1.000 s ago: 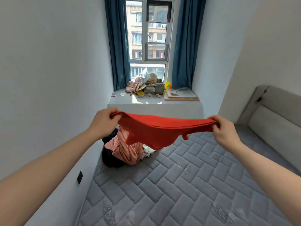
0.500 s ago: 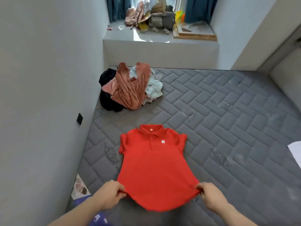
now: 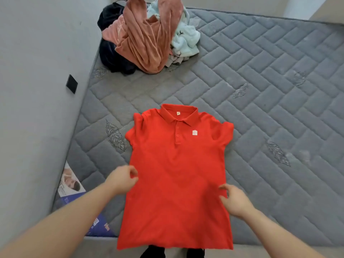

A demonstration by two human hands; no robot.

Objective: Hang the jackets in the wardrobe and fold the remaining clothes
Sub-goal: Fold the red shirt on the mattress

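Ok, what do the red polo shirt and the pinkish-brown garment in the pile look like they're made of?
Red polo shirt: probably matte cotton knit; it lies flat and shows no shine. Pinkish-brown garment: likely velvet or velour; its deep soft folds carry a slight sheen.

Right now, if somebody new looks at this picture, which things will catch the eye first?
First the red polo shirt, spread flat, front up, on the grey quilted mattress, its hem hanging over the near edge. The left hand and right hand are at its two side edges. Farther back, by the wall, lies a pile of unfolded clothes.
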